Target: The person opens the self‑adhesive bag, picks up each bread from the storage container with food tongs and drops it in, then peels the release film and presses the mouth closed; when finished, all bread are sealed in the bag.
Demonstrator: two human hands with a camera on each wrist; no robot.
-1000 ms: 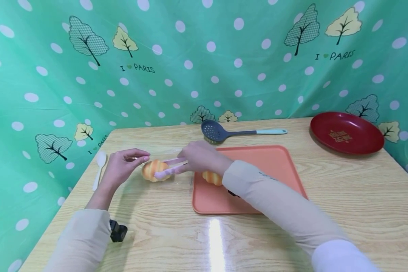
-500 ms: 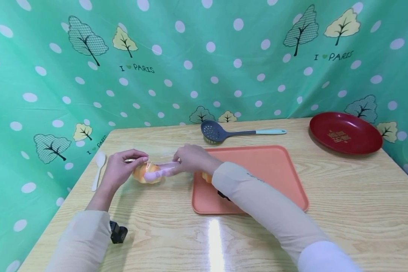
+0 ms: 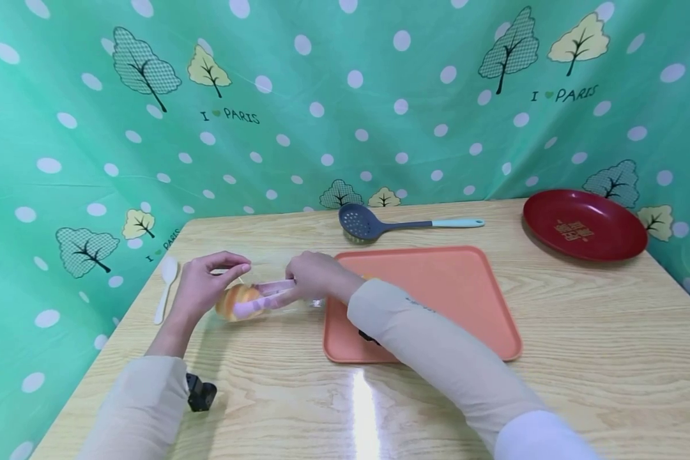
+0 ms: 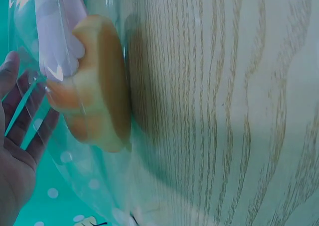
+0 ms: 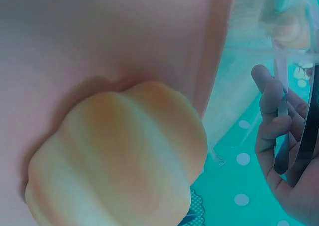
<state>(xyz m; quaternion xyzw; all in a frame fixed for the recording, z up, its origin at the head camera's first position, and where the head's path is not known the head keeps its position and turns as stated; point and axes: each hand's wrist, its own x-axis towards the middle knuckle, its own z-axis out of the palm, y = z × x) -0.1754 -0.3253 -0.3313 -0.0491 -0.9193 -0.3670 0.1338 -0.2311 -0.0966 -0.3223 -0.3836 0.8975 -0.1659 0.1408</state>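
In the head view my left hand (image 3: 205,281) pinches the edge of a clear plastic bag (image 4: 75,178) between thumb and forefinger. The right hand (image 3: 317,276) holds tongs (image 3: 264,300) with pale lavender ends, which reach leftward into the bag. Against those tips is a golden striped bread roll (image 4: 94,99), lying inside the bag close to the wooden table. The right wrist view shows the fingers curled round the tongs' handles (image 5: 281,146). Below the right wrist, a second bread roll (image 5: 114,156) sits on the pink tray (image 3: 431,275), mostly hidden by the arm in the head view.
Behind the tray lies a slotted skimmer (image 3: 362,222) with a light blue handle. A red oval plate (image 3: 585,223) stands at the back right of the table (image 3: 276,383). At the left edge is a white spoon (image 3: 167,287). A green curtain (image 3: 322,96) hangs behind.
My right hand has moved left with the tongs, carrying the bread roll further left into the bag. The left hand stays almost where it was, still pinching the bag.
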